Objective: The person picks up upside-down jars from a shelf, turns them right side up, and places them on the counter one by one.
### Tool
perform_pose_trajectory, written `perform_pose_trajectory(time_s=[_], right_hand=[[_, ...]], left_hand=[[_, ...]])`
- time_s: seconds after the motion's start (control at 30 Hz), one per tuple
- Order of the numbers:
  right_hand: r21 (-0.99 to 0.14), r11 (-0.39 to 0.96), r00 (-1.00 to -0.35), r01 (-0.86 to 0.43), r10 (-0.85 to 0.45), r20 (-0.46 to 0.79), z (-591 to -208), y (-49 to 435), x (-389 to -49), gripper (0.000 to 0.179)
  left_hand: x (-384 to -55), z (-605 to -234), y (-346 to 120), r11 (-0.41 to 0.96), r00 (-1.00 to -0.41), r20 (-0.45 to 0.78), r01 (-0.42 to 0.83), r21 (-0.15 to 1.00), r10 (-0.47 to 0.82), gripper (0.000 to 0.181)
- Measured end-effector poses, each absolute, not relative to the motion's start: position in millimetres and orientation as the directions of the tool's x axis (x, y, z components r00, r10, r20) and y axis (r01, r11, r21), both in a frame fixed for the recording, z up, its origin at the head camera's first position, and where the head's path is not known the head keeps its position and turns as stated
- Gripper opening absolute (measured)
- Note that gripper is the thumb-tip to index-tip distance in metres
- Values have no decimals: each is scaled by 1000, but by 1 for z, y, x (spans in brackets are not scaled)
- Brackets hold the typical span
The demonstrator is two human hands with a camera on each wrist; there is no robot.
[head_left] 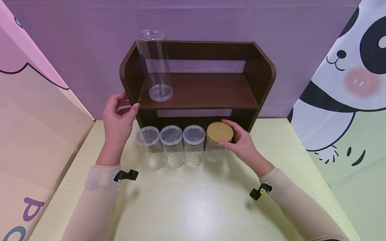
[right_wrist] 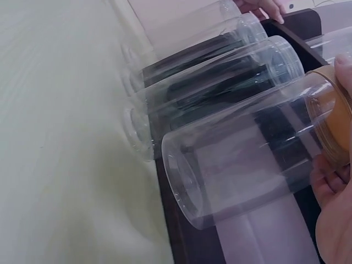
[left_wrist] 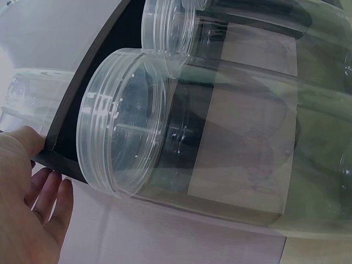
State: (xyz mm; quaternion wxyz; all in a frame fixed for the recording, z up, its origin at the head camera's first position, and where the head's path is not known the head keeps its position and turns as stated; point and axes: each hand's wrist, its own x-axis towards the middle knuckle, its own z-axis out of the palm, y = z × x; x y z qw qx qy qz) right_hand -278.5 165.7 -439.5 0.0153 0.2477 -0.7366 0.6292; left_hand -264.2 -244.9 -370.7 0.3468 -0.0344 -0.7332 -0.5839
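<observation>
A clear plastic jar with a gold lid [head_left: 219,133] stands at the right end of a row in front of a dark brown shelf [head_left: 199,90]. My right hand [head_left: 242,144] grips this jar by its lid, thumb at the front and fingers round the far side. In the right wrist view the clear body [right_wrist: 242,154] shows below the lid. My left hand [head_left: 119,112] pinches the shelf's left side panel, thumb on its front edge and fingers outside. Close to that hand in the left wrist view is a jar with a clear lid [left_wrist: 121,124].
Three clear-lidded jars, the middle one [head_left: 171,135] among them, line up left of the gold-lidded jar. Another tall clear jar [head_left: 159,67] stands at the left of the upper shelf board. A purple cloth [head_left: 90,50] hangs behind, above the pale table [head_left: 187,207].
</observation>
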Motion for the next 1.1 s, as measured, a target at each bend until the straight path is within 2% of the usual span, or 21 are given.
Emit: perform_pose_trajectory(time_s=[0.73,1.1], right_hand=[[-922,171,-897,-348,-346,275,-460,162,-274,79],[-929,147,-893,-340,-362,269,-469,162,-275,81]], left_hand=[[-265,-374,-246,324,-759,547,450,832,-352,41],[-265,-375,-247,327,-766,534,433,840,-357,42]])
